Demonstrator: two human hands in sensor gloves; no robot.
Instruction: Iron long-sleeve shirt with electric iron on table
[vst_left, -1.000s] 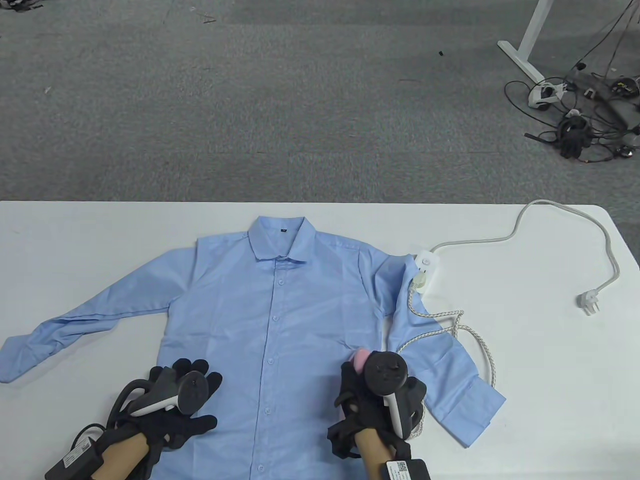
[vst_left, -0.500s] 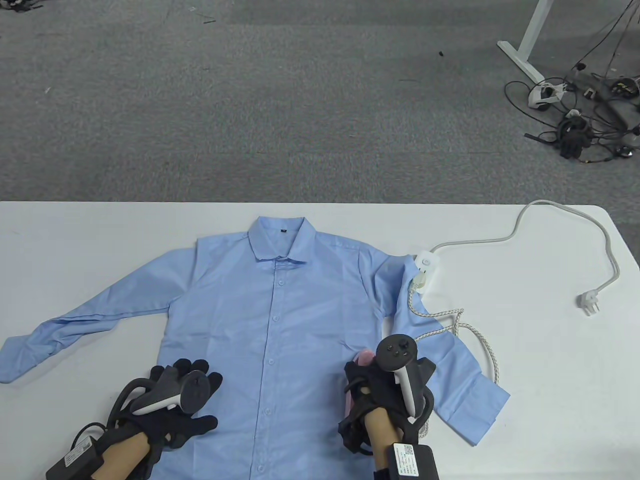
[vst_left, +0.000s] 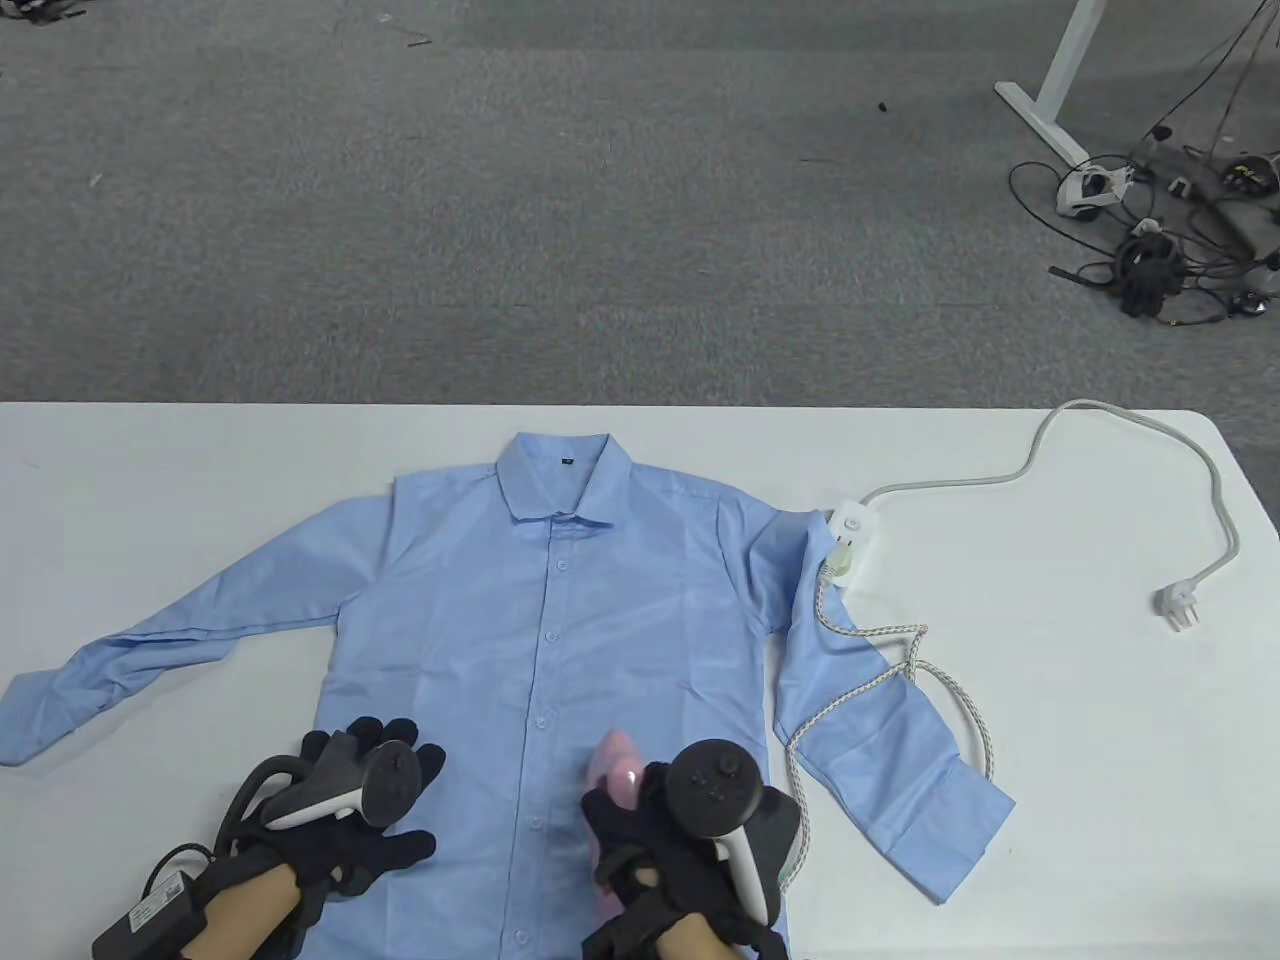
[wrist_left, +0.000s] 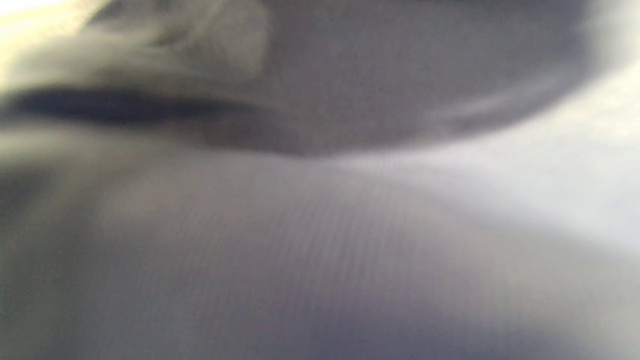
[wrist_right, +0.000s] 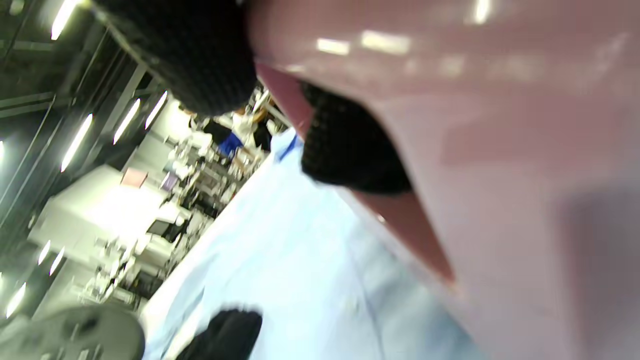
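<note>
Right hand (vst_left: 690, 850) has slid the pink plastic iron (vst_left: 612, 775) left onto the light-blue cotton shirt (vst_left: 560, 640) front, gripping its handle. White bench (vst_left: 1100, 760), grey carpet floor (vst_left: 500, 200) beyond. Left hand (vst_left: 350, 820) flat, fingers spread on the hem.

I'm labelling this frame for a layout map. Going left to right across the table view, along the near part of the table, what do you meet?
Shirt's left-side cuff → left hand → button placket → pink iron → right hand → braided cord → white plug.
</note>
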